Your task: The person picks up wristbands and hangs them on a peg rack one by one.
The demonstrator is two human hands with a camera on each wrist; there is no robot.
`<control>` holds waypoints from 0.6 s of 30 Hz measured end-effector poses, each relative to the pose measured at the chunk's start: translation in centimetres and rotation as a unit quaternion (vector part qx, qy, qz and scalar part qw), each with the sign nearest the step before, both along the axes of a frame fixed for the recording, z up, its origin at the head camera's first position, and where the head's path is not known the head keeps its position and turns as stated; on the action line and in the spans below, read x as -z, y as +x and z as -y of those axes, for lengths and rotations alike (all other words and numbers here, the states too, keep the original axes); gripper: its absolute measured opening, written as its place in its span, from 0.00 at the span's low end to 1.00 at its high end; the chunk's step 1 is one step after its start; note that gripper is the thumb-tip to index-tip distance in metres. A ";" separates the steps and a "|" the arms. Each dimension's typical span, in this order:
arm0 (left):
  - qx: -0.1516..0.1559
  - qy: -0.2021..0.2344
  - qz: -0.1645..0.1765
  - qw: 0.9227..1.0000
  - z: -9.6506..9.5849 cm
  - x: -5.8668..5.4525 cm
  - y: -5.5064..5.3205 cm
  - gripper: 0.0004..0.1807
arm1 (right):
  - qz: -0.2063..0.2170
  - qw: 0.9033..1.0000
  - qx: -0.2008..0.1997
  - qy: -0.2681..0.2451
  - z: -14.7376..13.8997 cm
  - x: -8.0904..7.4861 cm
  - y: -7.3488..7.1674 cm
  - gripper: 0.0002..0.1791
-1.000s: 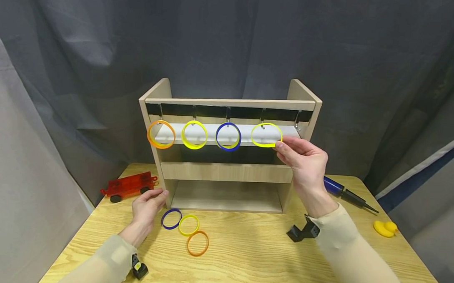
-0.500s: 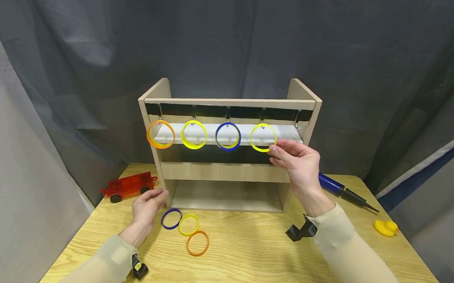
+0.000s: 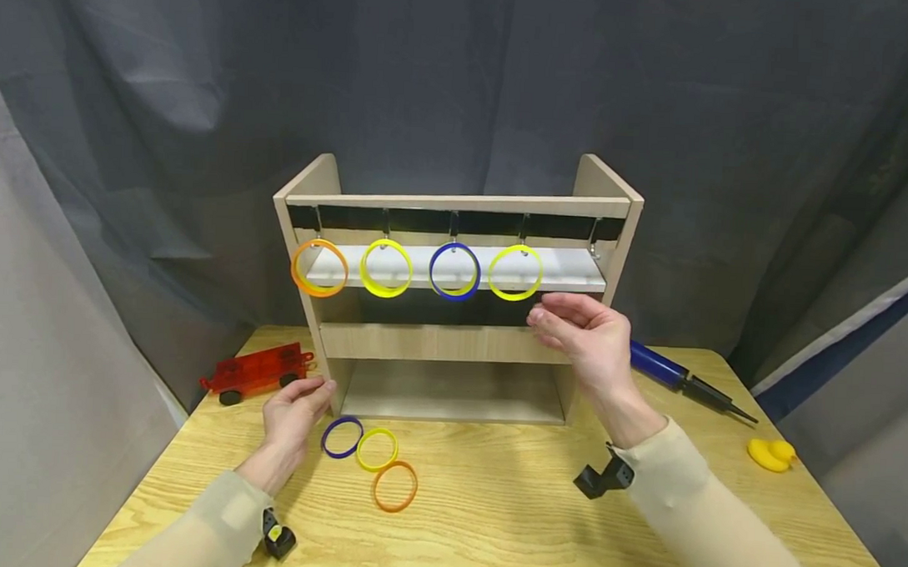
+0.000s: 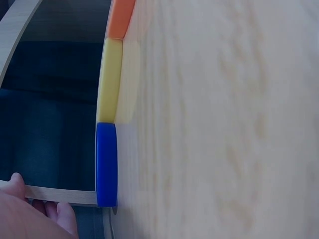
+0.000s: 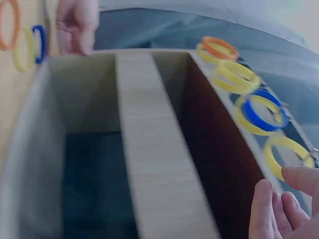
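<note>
My right hand (image 3: 587, 338) is just below and right of a yellow wristband (image 3: 514, 299) that hangs from a hook. Its thumb and fingers are apart and hold nothing; in the right wrist view a fingertip overlaps the band's lower edge, and touch cannot be told. Left of it hang a blue wristband (image 3: 454, 298) with a yellow one behind, yellow bands (image 3: 385, 295), and an orange wristband (image 3: 320, 295) with yellow behind it. My left hand (image 3: 292, 415) grips the side panel of the wooden shelf (image 4: 60, 194), thumb on one face and fingers on the other.
On the table lie a blue wristband (image 3: 338, 456), a yellow wristband (image 3: 376, 469) and an orange wristband (image 3: 393, 511). The rightmost hook (image 3: 594, 247) is bare. A red toy wagon (image 3: 259, 372) stands left; a blue hand pump (image 3: 660, 366) and a yellow rubber duck (image 3: 769, 455) lie right.
The right hand has shifted left, let go of the yellow wristband and drawn slightly down. That band, pulled into an oval at first, now hangs round. The left hand has stayed put.
</note>
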State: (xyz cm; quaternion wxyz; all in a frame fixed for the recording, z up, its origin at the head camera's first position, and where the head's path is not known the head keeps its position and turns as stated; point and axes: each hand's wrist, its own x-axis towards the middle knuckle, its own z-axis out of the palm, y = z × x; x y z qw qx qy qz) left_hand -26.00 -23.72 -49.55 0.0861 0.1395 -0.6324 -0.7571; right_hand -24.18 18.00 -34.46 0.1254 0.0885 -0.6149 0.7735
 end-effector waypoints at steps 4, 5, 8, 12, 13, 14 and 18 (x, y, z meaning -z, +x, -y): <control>0.001 -0.002 0.003 1.000 0.2 0.0 0.0 0.06 | 0.030 0.998 -0.024 0.044 1.2 2.5 0.2 0.10; 0.002 -0.002 0.004 1.000 0.2 0.0 0.1 0.06 | 0.040 0.997 -0.034 0.054 1.6 3.2 0.2 0.10; 0.005 -0.007 0.005 1.000 0.3 0.0 0.1 0.06 | 0.068 0.991 -0.064 0.093 2.6 5.2 0.5 0.14; 0.002 -0.006 0.002 1.000 0.2 0.0 0.1 0.06 | 0.093 0.979 -0.107 0.146 4.1 7.6 0.7 0.14; 0.001 -0.005 0.000 1.000 0.2 0.0 0.2 0.06 | 0.100 0.976 -0.117 0.157 4.5 8.2 0.8 0.14; 0.002 -0.004 -0.002 1.000 0.1 0.0 0.2 0.07 | 0.106 0.972 -0.129 0.168 4.8 8.7 0.8 0.15; 0.006 -0.003 -0.005 1.000 0.1 0.0 0.1 0.08 | 0.123 0.955 -0.171 0.207 6.2 10.8 0.7 0.15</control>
